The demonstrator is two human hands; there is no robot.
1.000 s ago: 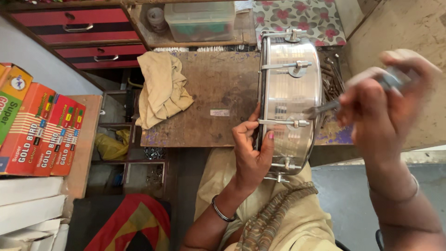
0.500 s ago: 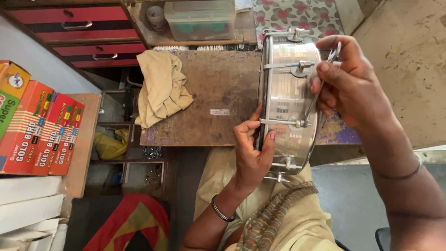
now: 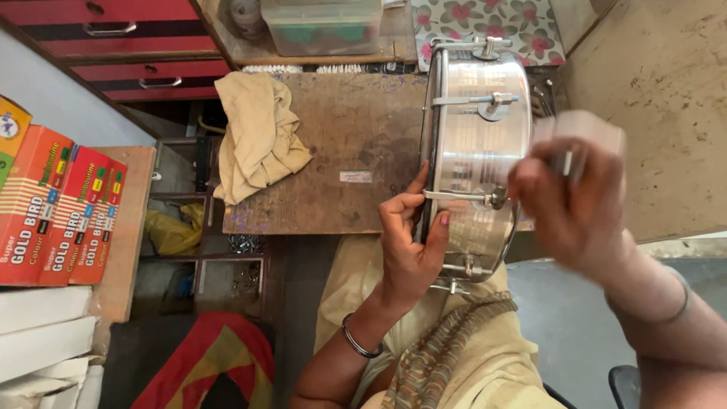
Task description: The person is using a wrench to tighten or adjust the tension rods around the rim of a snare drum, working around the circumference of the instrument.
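Two hands work a steel drum (image 3: 477, 151) beside a tan cloth (image 3: 257, 136).

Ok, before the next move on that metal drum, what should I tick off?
1. Left hand grips the drum's rim: ok.
2. Metal drum stands on edge on the wooden board: ok.
3. Right hand holds a tool: cannot tell, motion-blurred.
4. Tension rod beside the left fingers in place: ok.
5. Yellow cloth lies apart from the drum: ok.
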